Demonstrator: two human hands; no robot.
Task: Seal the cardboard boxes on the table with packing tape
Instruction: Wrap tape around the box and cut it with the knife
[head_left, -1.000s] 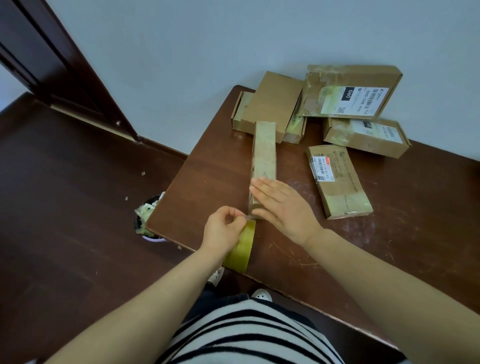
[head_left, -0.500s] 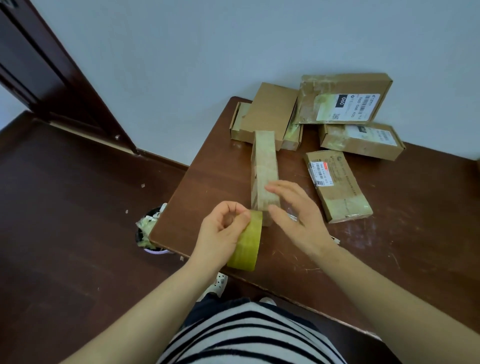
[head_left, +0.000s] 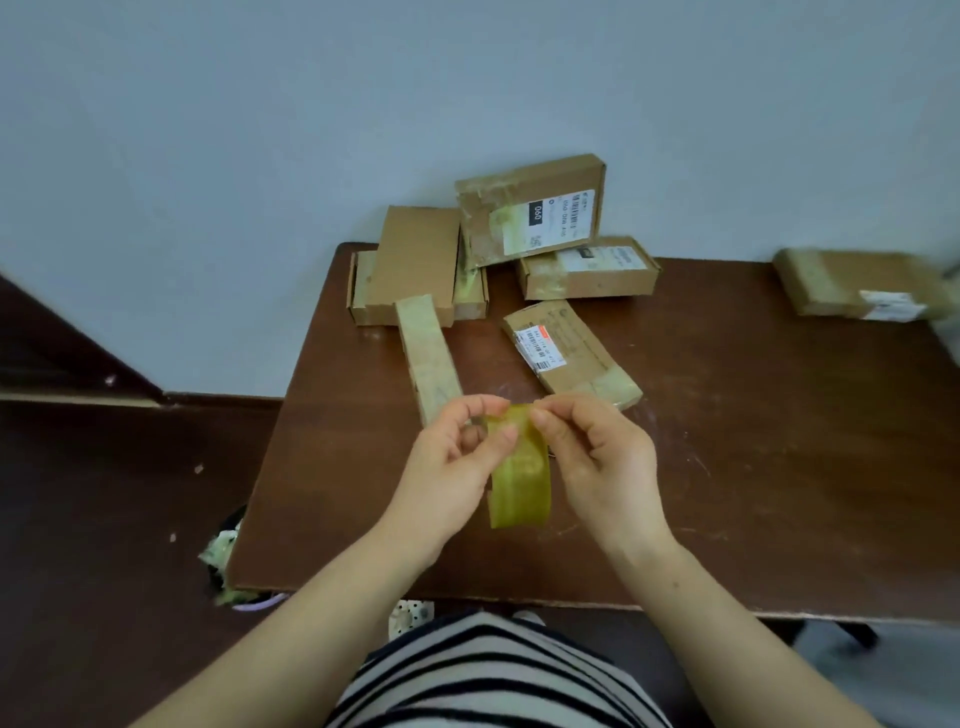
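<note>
Looking from the left, there's a small bin (head_left: 224, 551) stuffed with crumpled pale scraps on the dark floor, half tucked under the corner of the brown wooden table (head_left: 753, 441).

The left hand (head_left: 457, 457) is up over the near part of the table, fingers curled and thumb pressed on the top of a yellowish see-through roll of packing tape (head_left: 521, 470). The roll is held on edge in the air between both hands, not touching the tabletop. Just behind the left hand lies a long narrow cardboard box (head_left: 428, 358) wrapped in pale tape, its near end hidden by the fingers.

Further back, a plain brown cardboard box (head_left: 418, 265) sits on top of a flatter open-looking box (head_left: 358, 291) against the wall.

The right hand (head_left: 597, 467) pinches the top edge of the roll with thumb and forefinger, other fingers loosely curled. Can't tell if it's got a loose tape end.

Beyond it is a flat taped box with an orange-striped barcode label (head_left: 571, 358). Behind that is a box with a white label (head_left: 587, 267), and a bigger box marked 060 (head_left: 530, 208) is propped against the wall. Far right, well apart from the rest, is one blurry taped box (head_left: 857, 283).

At the bottom you can see a black-and-white striped shirt (head_left: 493, 675).
</note>
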